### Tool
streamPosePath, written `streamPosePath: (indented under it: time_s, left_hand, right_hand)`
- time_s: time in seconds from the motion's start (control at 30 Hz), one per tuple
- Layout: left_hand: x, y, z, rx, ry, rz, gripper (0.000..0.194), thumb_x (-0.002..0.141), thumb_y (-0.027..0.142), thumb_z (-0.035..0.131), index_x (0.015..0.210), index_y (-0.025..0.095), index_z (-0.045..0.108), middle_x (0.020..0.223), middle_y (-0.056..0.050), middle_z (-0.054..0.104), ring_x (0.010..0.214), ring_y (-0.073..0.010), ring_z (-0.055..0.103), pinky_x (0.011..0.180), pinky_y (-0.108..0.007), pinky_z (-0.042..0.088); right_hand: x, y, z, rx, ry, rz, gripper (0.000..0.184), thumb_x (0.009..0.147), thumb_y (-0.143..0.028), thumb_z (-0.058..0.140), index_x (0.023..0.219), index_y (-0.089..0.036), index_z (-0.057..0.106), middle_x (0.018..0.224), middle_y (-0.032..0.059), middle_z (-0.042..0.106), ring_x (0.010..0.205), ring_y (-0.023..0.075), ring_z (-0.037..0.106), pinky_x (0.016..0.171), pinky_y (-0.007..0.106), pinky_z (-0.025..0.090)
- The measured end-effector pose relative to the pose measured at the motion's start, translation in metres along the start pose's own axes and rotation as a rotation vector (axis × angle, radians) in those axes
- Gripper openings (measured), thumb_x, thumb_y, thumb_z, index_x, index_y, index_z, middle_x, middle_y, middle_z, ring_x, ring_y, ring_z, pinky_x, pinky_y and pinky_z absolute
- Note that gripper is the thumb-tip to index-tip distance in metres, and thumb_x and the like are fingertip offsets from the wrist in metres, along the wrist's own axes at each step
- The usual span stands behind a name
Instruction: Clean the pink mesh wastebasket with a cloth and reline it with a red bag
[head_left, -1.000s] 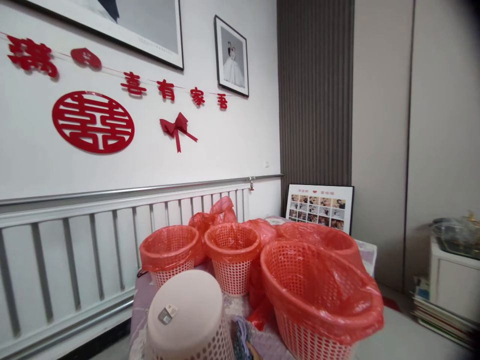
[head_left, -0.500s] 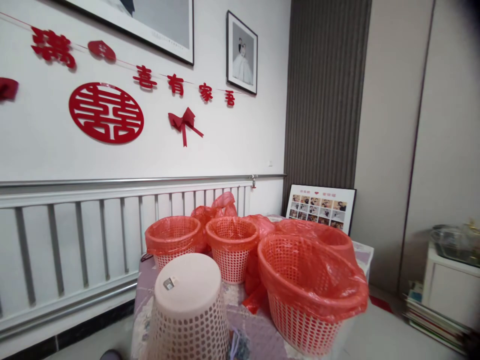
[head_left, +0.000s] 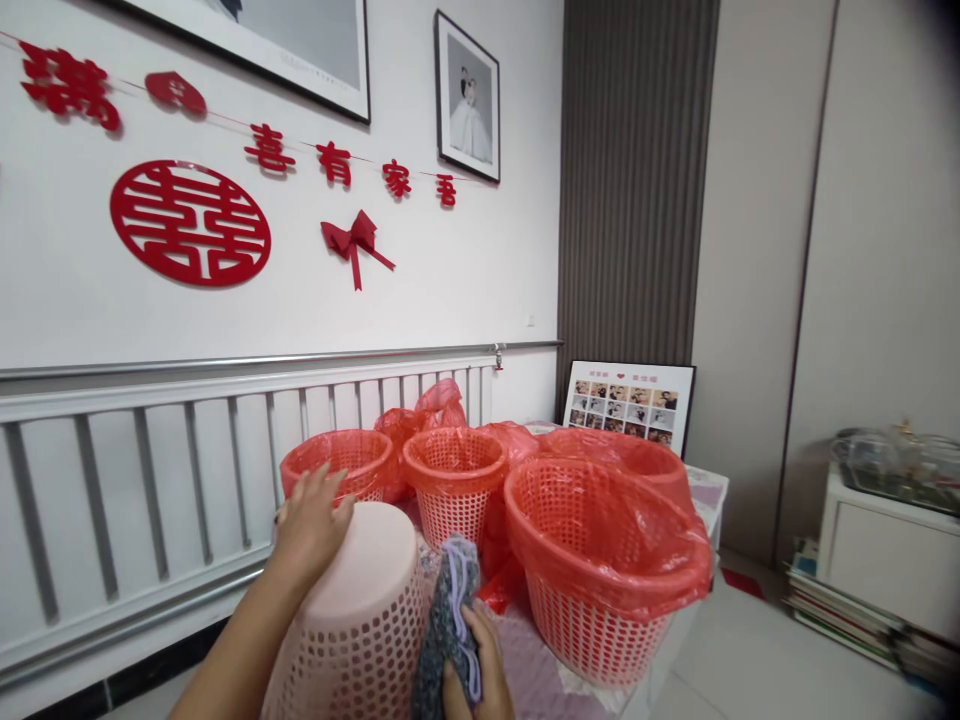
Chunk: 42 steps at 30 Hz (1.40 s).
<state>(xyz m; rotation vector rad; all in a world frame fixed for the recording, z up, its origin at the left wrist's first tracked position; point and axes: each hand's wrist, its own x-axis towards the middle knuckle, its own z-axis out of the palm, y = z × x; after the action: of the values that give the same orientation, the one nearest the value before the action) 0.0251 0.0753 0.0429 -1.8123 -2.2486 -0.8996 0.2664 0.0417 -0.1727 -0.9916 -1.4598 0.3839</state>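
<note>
Head view: my two hands work at the near edge of the bench, both on or beside the upturned basket.
Right hand (head_left: pixel 478 672): closed on a folded dark patterned cloth (head_left: pixel 448 620), thumb and fingers pinching its lower part; the cloth stands up against the right side of the basket.
Left hand (head_left: pixel 310 523): open, fingers spread, palm flat on the bottom of the upturned pink basket (head_left: pixel 352 625), which faces up; it grips nothing.
What changed: half a second ago neither hand showed and the cloth lay low beside the basket; now both hands have come in, the left resting on the basket and the right lifting the cloth. I judge that handling of this basket has just begun.
Bench (head_left: pixel 701 492): covered with a pale purple cloth, mostly hidden by what stands on it.
Near right: a large basket lined with a red bag (head_left: pixel 600 560), upright, just right of the cloth.
Farther back: two smaller red-lined baskets (head_left: pixel 454 480) side by side, one more large one behind on the right, and loose red bags bunched between them.
Far: white railing (head_left: pixel 187 440) behind the bench, a photo collage frame (head_left: pixel 628 403) leaning at the wall, red paper decorations (head_left: pixel 189 222) and a framed picture above.
</note>
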Motion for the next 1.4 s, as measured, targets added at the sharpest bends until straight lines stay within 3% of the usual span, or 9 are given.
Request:
streamPosePath:
  time_s: [0.13,0.3,0.43,0.57,0.73,0.9,1.03,1.27,1.4]
  left_hand:
    - [0.023,0.014,0.035,0.122,-0.181,-0.018,0.065,0.092,0.049,0.042,0.148,0.018,0.048,0.165,-0.02,0.033,0.154,-0.0469,0.021,0.114,-0.078,0.021]
    - [0.022,0.001,0.053,0.199,-0.406,0.001,0.071,0.084,0.048,0.056,0.15,0.025,0.046,0.158,-0.019,0.046,0.143,-0.0467,0.043,0.11,-0.074,0.032]
    - [0.021,-0.002,0.055,0.249,-0.427,0.011,0.073,0.091,0.058,0.037,0.155,0.025,0.038,0.163,-0.018,0.038,0.146,-0.0469,0.038,0.109,-0.074,0.034]
    - [0.023,-0.002,0.058,0.275,-0.438,-0.011,0.075,0.092,0.062,0.023,0.156,0.024,0.037,0.164,-0.018,0.038,0.146,-0.0468,0.038,0.109,-0.075,0.033]
    - [0.024,0.0,0.056,0.276,-0.459,-0.032,0.076,0.092,0.062,0.022,0.157,0.025,0.033,0.165,-0.017,0.035,0.148,-0.0457,0.034,0.111,-0.075,0.03]
    - [0.022,0.002,0.053,0.268,-0.464,-0.046,0.075,0.092,0.061,0.022,0.157,0.025,0.033,0.166,-0.017,0.034,0.15,-0.0444,0.032,0.112,-0.074,0.029]
    - [0.022,0.001,0.052,0.274,-0.459,-0.037,0.075,0.092,0.061,0.022,0.157,0.025,0.033,0.166,-0.017,0.034,0.149,-0.045,0.033,0.112,-0.074,0.03]
    - [0.024,-0.001,0.055,0.281,-0.456,-0.021,0.076,0.091,0.062,0.021,0.156,0.024,0.034,0.164,-0.018,0.037,0.147,-0.0457,0.036,0.11,-0.075,0.031]
    - [0.023,0.0,0.054,0.28,-0.453,-0.023,0.077,0.091,0.063,0.021,0.156,0.025,0.035,0.165,-0.017,0.035,0.148,-0.0452,0.036,0.11,-0.074,0.032]
  right_hand:
    - [0.014,-0.025,0.027,-0.092,-0.016,-0.377,0.05,0.089,-0.021,0.056,0.139,-0.025,0.058,0.151,0.0132,0.052,0.136,0.0333,0.055,0.108,0.048,0.051]
    - [0.037,-0.058,0.043,-0.158,-0.132,-0.483,0.05,0.083,-0.018,0.063,0.132,-0.028,0.065,0.159,0.0126,0.043,0.143,0.0372,0.045,0.112,0.055,0.045]
    - [0.085,-0.054,0.045,0.027,-0.152,-0.136,0.049,0.082,-0.017,0.056,0.13,-0.021,0.067,0.15,0.0136,0.053,0.141,0.0288,0.049,0.118,0.048,0.039]
    - [0.104,-0.009,0.056,0.16,-0.119,0.247,0.049,0.075,-0.019,0.054,0.12,-0.019,0.073,0.13,0.0106,0.07,0.125,0.0244,0.063,0.113,0.04,0.045]
    - [0.049,0.046,0.054,0.12,-0.096,0.453,0.04,0.063,-0.024,0.058,0.097,-0.018,0.078,0.105,0.0116,0.079,0.104,0.0295,0.073,0.101,0.045,0.053]
    - [0.004,0.059,0.043,0.09,-0.019,0.546,0.042,0.061,-0.03,0.061,0.097,-0.017,0.079,0.109,0.015,0.078,0.109,0.0346,0.071,0.104,0.052,0.05]
    - [0.017,0.031,0.045,0.134,-0.008,0.486,0.045,0.068,-0.029,0.059,0.108,-0.017,0.077,0.118,0.0139,0.075,0.117,0.0317,0.068,0.108,0.048,0.049]
    - [0.062,-0.079,0.048,0.201,-0.021,0.07,0.051,0.083,-0.017,0.053,0.132,-0.025,0.066,0.149,0.0079,0.055,0.141,0.023,0.048,0.119,0.041,0.039]
    - [0.048,-0.059,0.06,0.116,0.034,-0.041,0.054,0.082,-0.015,0.052,0.134,-0.024,0.064,0.152,0.01,0.05,0.144,0.024,0.045,0.12,0.045,0.038]
